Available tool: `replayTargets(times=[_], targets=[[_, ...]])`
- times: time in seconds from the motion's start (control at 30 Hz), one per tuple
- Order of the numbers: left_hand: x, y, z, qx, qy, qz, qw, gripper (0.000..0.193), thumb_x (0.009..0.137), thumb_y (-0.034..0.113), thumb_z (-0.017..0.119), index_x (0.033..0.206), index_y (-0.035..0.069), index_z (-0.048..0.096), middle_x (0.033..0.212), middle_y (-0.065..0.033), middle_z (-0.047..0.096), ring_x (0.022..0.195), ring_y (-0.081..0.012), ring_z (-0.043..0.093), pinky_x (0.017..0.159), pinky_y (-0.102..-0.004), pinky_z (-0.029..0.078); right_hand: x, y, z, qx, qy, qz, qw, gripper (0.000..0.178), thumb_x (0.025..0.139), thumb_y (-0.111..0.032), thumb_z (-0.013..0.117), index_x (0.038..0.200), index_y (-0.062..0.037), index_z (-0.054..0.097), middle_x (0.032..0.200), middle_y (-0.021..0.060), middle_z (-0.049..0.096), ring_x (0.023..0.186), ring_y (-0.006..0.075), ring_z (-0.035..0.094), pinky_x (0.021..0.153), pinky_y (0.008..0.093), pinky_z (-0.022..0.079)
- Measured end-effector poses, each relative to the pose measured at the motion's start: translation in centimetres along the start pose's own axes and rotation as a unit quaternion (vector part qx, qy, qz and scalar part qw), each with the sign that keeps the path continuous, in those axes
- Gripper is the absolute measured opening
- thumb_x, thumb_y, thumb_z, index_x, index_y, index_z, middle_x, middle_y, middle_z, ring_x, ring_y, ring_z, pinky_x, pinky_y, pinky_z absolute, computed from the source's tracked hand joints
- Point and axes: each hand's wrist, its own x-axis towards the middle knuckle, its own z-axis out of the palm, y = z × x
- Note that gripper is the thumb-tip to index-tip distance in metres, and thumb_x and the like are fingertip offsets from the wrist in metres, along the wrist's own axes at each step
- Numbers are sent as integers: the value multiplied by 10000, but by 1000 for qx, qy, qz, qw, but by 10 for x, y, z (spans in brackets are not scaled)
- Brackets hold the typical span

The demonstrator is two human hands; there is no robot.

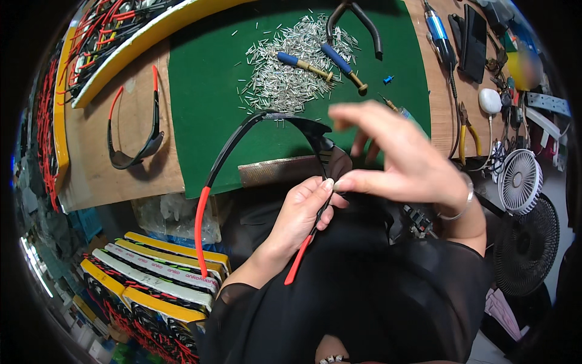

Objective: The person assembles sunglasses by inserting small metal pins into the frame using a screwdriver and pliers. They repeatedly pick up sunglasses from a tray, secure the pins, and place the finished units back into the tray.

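Note:
A pair of black wraparound glasses with red temple tips hangs in front of me, at the near edge of the green mat. My left hand pinches one temple near its hinge, and that temple's red end points down towards my lap. The other temple arcs out to the left. My right hand is raised beside the lens, its fingers spread and slightly blurred; its thumb tip is right by my left thumb at the hinge. Beyond the frame, a pile of small silver pins lies on the mat.
Two blue-handled brass tools and dark-handled pliers lie by the pins. Another pair of glasses rests left. Yellow-edged trays hold frames. At right are an electric screwdriver, yellow pliers and a white fan.

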Motion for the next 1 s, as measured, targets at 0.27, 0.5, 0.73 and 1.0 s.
replayTargets(times=[0.27,0.5,0.73,1.0], targets=[[-9,-9,1,-42,2,-23,999,274,941,255,410,1061,16,471,788,-72,595,480,-64,458,419,-175,350,-16,25,54,56,73,54,994,192,826,-77,533,989,21,556,743,151,599,637,258,595,557,319,468],[-25,1,-1,-1,-13,-37,999,288,937,165,404,1169,-4,416,872,-79,588,484,-63,425,420,-171,330,-23,21,56,78,125,50,988,195,826,-10,513,1018,17,526,713,140,602,593,263,618,502,309,475],[-20,-1,12,-6,47,-53,997,279,913,104,399,1174,16,441,911,-54,609,469,-12,344,409,-151,258,-31,28,64,63,155,11,986,235,819,26,485,1052,40,512,699,114,610,574,219,621,509,282,490],[-17,-4,7,-1,19,-61,998,288,933,158,390,1160,-11,441,902,-84,612,435,-26,368,386,-149,284,-33,32,68,16,166,-9,986,202,802,0,512,1002,27,520,668,118,592,556,239,603,490,313,476]])
